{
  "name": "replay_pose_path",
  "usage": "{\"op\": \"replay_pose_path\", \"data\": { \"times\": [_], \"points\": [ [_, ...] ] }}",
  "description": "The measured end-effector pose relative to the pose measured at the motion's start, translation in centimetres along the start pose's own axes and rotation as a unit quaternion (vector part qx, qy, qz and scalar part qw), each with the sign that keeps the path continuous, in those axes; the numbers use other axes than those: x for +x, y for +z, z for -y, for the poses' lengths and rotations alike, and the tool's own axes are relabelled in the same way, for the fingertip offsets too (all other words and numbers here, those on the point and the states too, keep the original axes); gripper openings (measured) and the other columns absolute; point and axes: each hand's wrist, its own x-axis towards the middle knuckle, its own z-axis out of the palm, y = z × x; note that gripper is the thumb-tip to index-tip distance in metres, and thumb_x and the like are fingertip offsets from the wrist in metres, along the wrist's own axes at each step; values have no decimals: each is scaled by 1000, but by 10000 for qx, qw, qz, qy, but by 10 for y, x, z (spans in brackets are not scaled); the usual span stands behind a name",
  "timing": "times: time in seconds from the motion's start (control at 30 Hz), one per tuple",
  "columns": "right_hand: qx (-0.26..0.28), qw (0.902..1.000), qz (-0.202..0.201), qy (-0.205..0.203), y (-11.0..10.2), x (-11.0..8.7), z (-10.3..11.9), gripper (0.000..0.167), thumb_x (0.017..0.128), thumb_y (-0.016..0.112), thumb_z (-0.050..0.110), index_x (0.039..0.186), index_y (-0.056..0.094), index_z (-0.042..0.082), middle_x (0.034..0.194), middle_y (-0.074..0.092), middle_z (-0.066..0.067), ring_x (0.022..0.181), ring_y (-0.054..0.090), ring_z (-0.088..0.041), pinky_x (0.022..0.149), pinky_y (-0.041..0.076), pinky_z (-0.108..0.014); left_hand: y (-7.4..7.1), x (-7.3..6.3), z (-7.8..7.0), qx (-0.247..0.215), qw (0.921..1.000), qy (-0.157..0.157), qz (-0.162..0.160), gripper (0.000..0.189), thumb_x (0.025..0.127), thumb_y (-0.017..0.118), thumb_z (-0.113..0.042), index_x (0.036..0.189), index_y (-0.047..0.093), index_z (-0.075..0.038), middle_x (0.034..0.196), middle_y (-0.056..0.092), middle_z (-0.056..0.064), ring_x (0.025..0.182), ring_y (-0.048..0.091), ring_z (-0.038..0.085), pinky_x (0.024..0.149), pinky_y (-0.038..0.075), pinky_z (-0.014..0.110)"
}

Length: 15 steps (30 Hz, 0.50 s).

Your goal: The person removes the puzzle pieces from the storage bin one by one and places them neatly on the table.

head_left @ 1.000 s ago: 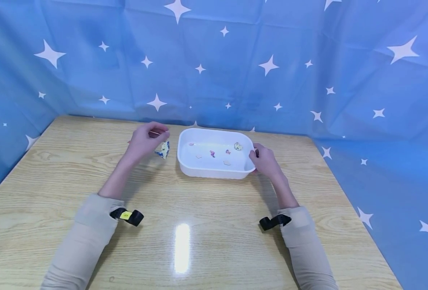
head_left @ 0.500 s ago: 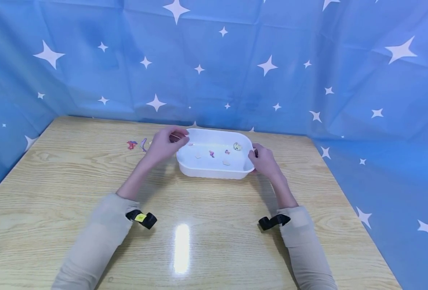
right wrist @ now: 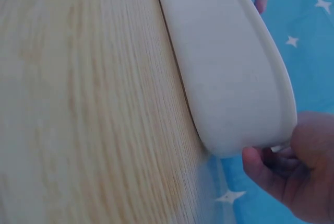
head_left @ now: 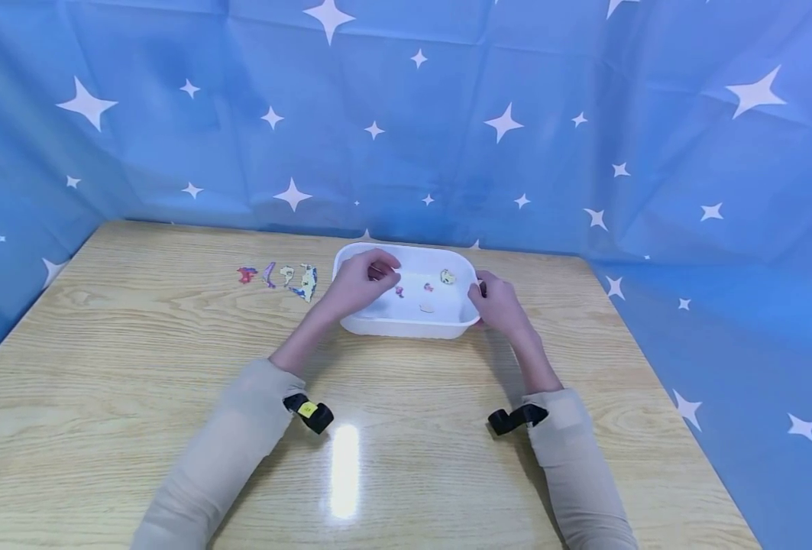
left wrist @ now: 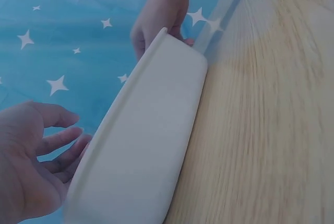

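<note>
A white plastic tub (head_left: 406,328) stands on the table, with several small flat coloured pieces inside. Among them are a yellowish round piece (head_left: 448,276), a pinkish piece (head_left: 428,287) and a pale oval one (head_left: 427,308). My left hand (head_left: 363,284) reaches over the tub's left part, its fingers loosely bent; in the left wrist view the gap between thumb and fingers holds nothing. Part of the tub floor is hidden under it. At the right end, my right hand (head_left: 502,305) grips the rim, thumb inside and fingers outside, as the right wrist view also shows.
Left of the tub, a row of flat cutout pieces lies on the wooden table (head_left: 172,382): a red one (head_left: 246,274), a purple curved one (head_left: 269,275), a small cream one (head_left: 286,275) and a larger cream-and-blue one (head_left: 306,283). A blue star-printed curtain (head_left: 406,168) hangs behind.
My left hand has moved right, from above the cutouts on the table to over the inside of the tub, uncovering the row of pieces. The right hand keeps its hold on the rim.
</note>
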Motion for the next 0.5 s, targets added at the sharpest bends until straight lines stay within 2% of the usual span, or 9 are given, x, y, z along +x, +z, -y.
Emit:
{"op": "replay_pose_path", "data": {
  "times": [0.2,0.5],
  "points": [
    [-23,10000,-8,10,0,0,2,46,104,43,13,143,43,-12,80,58,-18,52,63,-23,50,58,-39,16,12,-1,20,9996,-195,183,25,95,65,-9,116,66,5,102,69,15,97,66,28,89,53,35],
    [-84,10000,-1,53,1,1,2,46,105,43,14,143,44,-11,81,58,-20,54,64,-26,50,58,-39,36,28,3,-2,9982,-464,389,28,95,66,-9,120,65,5,105,69,15,102,65,28,91,52,33]
  ]
}}
